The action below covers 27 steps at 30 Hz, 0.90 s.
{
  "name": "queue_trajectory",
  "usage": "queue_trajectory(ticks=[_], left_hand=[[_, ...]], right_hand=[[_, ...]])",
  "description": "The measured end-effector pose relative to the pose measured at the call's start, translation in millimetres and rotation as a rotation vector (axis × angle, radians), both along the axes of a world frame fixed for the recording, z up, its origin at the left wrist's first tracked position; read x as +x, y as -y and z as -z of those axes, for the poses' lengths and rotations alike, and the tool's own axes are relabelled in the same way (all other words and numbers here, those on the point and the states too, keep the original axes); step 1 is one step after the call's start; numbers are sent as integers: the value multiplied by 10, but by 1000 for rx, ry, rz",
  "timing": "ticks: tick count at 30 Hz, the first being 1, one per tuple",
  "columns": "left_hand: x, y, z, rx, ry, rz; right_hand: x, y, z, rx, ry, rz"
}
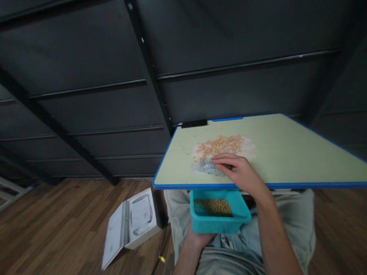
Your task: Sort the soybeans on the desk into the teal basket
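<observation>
Head view: right hand [240,171] lay open-palmed on loose yellow beans [221,145] near six o'clock on the green table [296,147] — sweeping, seemingly — while left hand [197,238] gripped a teal plastic tub [220,224] beneath, needing alignment.

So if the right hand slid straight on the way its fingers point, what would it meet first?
The right hand points left across the table. Its fingertips are at the crumpled clear plastic, so likely that first. The scattered beans lie farther back.
</observation>
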<state>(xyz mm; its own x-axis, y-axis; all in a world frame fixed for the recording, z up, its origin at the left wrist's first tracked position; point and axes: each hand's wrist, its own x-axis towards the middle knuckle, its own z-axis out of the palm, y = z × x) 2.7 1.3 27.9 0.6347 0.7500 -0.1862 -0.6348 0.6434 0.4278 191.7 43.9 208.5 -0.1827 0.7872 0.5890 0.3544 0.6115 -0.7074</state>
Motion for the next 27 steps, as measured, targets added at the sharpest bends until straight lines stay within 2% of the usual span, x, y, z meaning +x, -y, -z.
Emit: queue_trajectory(ticks=[6, 13, 27], left_hand=[[-1, -14, 55, 9, -1, -17], [-5, 4, -10, 8, -36, -16], [-27, 14, 48, -77, -19, -34]], right_hand=[[39, -32, 36, 16, -26, 118], [50, 18, -18, 39, -70, 201], [66, 11, -3, 9, -105, 206]])
